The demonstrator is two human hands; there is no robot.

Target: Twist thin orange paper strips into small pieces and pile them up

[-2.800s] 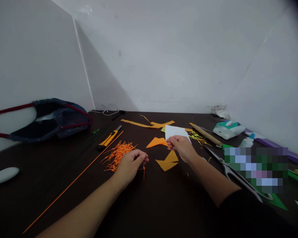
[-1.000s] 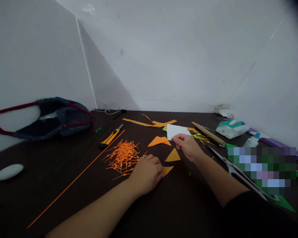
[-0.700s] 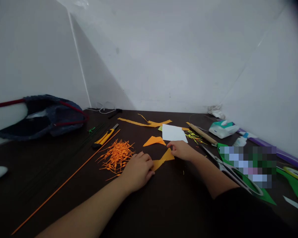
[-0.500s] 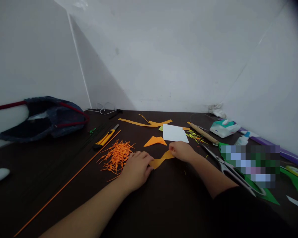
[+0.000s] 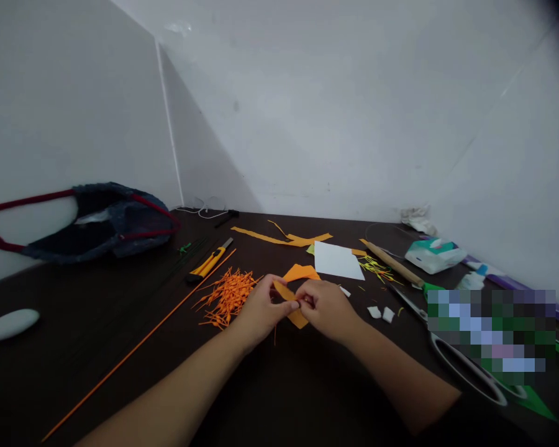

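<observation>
Fingers of my left hand and right hand are pinching paper between them, over the table. Stems are lying beside my left hand, a cutter and white sheet are lying beyond, and scissors are resting to my right.

Our bare left hand and forearm, our bare right hand, and, at four o'clock, our black sleeve.

Left fingers and right fingers hold a thin orange piece.
</observation>
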